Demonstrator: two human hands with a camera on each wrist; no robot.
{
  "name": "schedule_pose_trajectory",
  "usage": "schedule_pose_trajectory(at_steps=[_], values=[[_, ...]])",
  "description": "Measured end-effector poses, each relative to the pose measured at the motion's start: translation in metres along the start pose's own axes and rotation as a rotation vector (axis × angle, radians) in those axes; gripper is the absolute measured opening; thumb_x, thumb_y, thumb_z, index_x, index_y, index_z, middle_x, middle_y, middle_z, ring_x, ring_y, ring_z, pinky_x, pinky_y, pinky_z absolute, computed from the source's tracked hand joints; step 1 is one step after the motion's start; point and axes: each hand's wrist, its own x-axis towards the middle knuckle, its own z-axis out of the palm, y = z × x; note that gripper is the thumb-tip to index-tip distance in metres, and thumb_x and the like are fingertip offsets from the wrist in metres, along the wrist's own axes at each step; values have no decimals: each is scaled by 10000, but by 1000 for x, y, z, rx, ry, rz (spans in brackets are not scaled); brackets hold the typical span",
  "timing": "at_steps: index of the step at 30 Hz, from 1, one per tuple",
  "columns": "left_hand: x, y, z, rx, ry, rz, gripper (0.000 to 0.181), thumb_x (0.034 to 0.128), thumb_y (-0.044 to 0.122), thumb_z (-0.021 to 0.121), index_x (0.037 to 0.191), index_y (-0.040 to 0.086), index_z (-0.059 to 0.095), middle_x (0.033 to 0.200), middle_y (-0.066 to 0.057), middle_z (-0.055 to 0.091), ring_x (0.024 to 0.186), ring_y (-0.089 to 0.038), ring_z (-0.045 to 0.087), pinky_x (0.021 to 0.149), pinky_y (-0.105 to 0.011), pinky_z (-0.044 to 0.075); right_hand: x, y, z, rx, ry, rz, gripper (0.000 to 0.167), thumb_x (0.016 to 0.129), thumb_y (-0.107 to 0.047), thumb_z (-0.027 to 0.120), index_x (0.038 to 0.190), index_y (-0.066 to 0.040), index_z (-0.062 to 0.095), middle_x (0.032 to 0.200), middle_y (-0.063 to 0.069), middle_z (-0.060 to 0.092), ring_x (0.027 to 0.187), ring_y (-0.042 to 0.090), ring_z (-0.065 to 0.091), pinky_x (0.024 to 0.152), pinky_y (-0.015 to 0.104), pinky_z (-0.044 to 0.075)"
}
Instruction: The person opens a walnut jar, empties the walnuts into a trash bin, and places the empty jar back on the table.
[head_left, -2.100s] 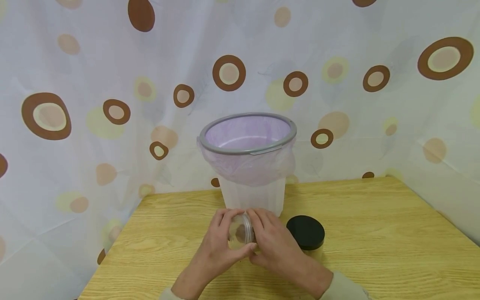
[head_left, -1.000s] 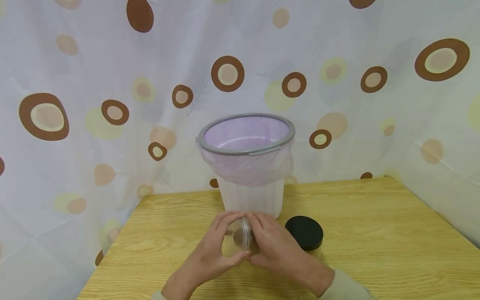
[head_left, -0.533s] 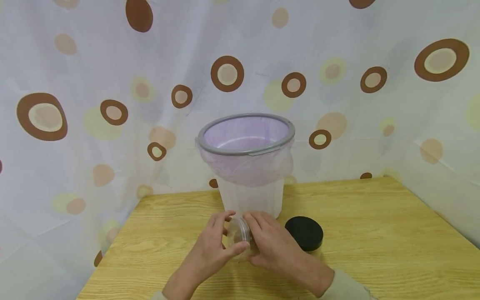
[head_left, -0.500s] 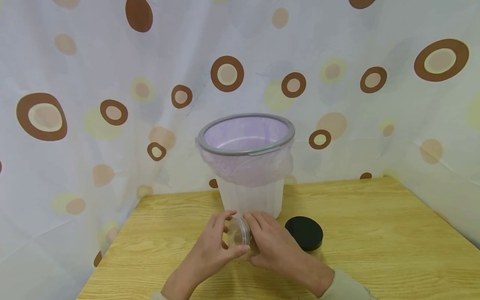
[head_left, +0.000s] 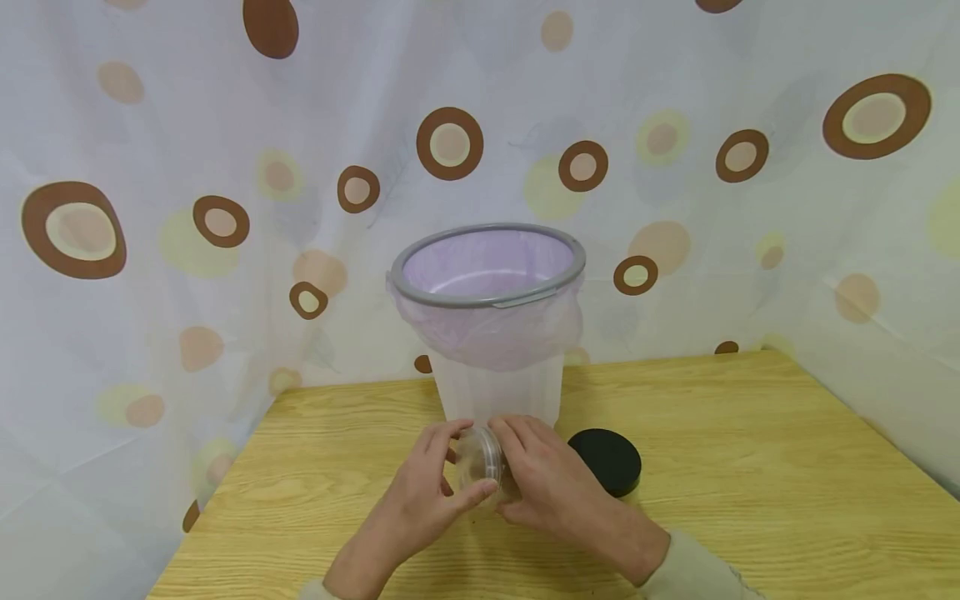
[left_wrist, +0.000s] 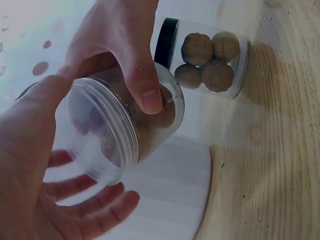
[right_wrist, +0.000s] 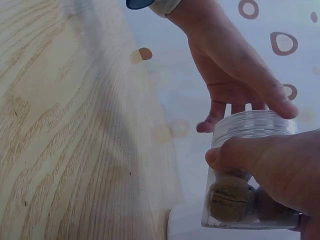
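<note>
A clear plastic jar with brown walnuts inside lies tilted on its side between my hands, its ribbed clear end pointing at my left hand. My right hand grips the jar's body, the thumb pressed along the wall. Around the ribbed end, my left hand is loosely curved; its thumb touches the rim, while the other fingers spread apart past it. Whether a clear lid covers that end I cannot tell. Several walnuts lie toward the jar's base.
Right of my right hand stands a second clear jar with a black lid and walnuts inside. Behind my hands is a white bin with a grey rim and a lilac bag. A spotted sheet hangs behind the wooden table.
My left fingers, earlier pressed round the jar's ribbed end, have loosened and drawn back left. My right hand keeps its grip. The whole head view has shifted slightly.
</note>
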Motion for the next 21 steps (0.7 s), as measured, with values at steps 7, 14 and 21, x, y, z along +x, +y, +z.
schedule_pose_trajectory(at_steps=[7,14,21], values=[[-3,-3,0,67,-18,136,855,819,379,810,1492,106,358,1401,-93,424,1231,-224,461,876,-336,546,0,-1,0,10,-31,10,934,610,-383,936,1356,-22,507,1283,89,594,1191,262,579,1016,387,506],[3,-8,1,172,67,474,873,702,114,848,1463,97,420,1503,-158,359,1352,-308,364,1048,-426,434,1,2,0,-6,-8,-4,927,583,-372,946,1328,-16,525,1269,80,594,1177,251,580,1018,376,502],[1,-8,0,133,87,415,796,790,205,834,1462,86,424,1434,-140,433,1274,-267,434,890,-295,530,2,1,1,-6,0,-10,926,583,-359,941,1333,-15,521,1260,89,601,1173,263,585,1015,385,506]])
